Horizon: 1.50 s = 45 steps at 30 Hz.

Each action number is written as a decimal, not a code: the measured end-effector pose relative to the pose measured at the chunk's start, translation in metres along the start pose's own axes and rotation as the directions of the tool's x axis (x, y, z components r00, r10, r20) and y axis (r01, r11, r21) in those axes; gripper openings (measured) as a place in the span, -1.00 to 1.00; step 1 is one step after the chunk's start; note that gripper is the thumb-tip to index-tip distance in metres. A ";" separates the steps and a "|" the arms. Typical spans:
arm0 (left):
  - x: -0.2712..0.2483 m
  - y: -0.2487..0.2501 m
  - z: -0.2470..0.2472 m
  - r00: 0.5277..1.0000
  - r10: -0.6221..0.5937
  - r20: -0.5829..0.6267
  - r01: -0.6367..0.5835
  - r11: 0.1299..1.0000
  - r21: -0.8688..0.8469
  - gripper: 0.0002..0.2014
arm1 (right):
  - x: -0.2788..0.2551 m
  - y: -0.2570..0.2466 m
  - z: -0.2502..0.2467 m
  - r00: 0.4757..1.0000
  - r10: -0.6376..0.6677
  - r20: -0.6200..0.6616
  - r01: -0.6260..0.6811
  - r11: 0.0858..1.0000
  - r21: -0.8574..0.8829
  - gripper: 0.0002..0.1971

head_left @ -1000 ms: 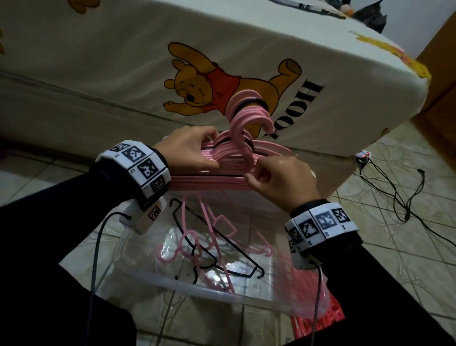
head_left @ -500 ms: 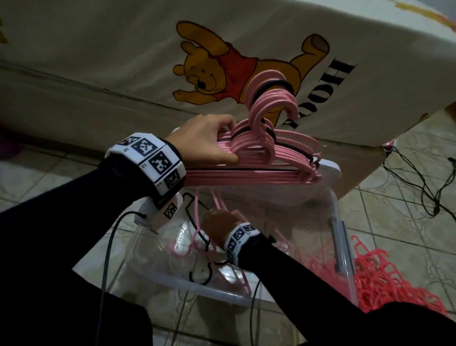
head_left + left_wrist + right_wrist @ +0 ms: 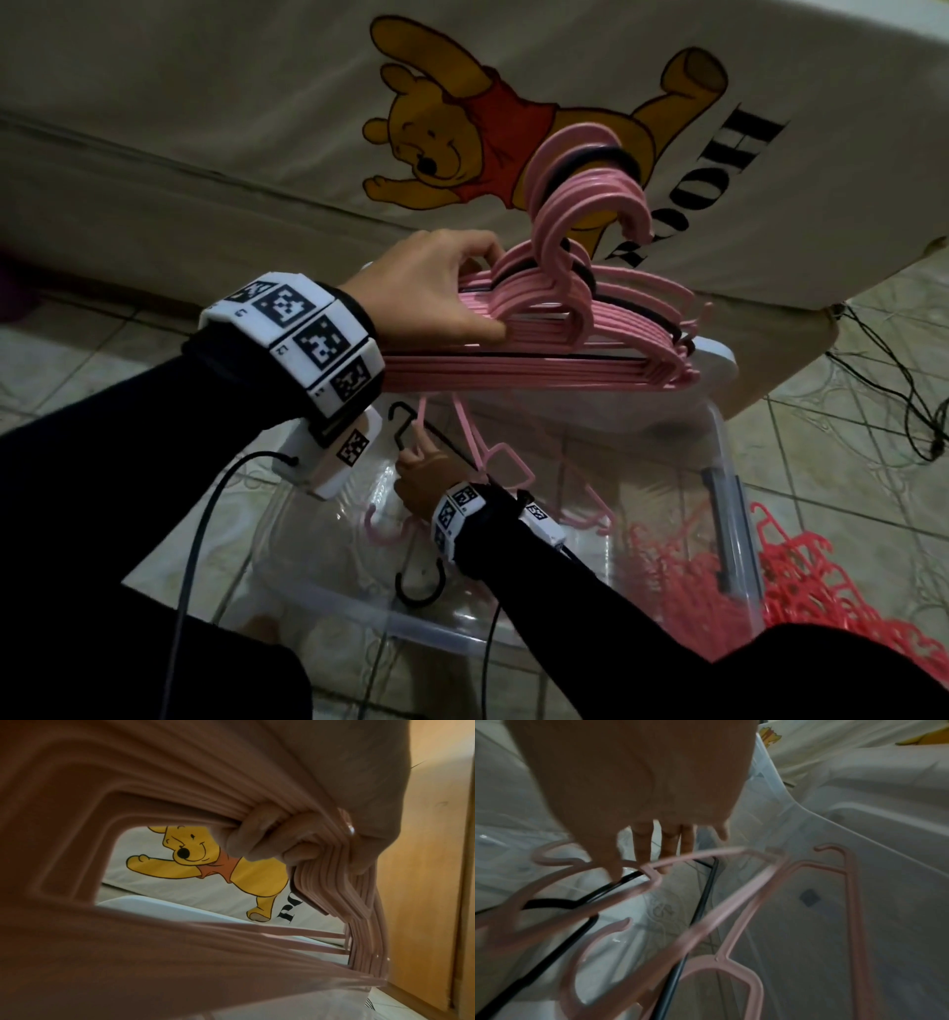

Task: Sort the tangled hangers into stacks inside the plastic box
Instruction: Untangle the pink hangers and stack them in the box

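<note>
While left hand grips stack; right hand inside box.

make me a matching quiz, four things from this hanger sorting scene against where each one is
Things:
1. pink hanger stack
2. black hanger
3. red hanger pile
4. bear picture

Places:
a. on the floor beside the box
b. on the bed sheet
c. gripped in the left hand
d. loose inside the plastic box

Pairs: 1-c, 2-d, 3-a, 4-b

One plastic box; one stack of pink hangers, count unclear; two loose pink hangers; one black hanger; one red pile.
</note>
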<state>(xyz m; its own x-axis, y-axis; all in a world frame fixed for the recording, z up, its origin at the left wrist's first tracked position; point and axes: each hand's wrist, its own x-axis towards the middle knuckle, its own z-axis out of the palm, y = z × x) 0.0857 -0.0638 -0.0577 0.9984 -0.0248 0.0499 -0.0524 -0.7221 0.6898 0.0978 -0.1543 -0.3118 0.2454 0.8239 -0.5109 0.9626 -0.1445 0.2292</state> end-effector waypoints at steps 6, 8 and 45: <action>0.000 0.000 0.001 1.000 0.007 -0.017 -0.008 1.000 -0.023 -0.64 | -0.023 0.008 -0.025 0.992 -0.091 -0.092 0.072 0.979 -0.192 -0.68; 0.000 0.003 0.001 0.999 0.022 -0.040 -0.024 0.999 -0.047 -0.69 | -0.031 0.006 -0.035 0.983 -0.098 -0.154 0.065 0.976 -0.208 -0.67; -0.017 0.014 -0.001 0.995 0.030 -0.097 -0.048 0.981 -0.189 -0.26 | -0.247 0.119 -0.131 0.259 0.630 -0.732 -0.055 0.766 0.640 -0.93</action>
<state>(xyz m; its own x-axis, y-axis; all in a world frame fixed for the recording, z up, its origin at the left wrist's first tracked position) 0.0681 -0.0729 -0.0478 0.9899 0.0208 0.1402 -0.1027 -0.5767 0.8105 0.1371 -0.3033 -0.0500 0.5862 0.5234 0.6185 0.7976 -0.5070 -0.3268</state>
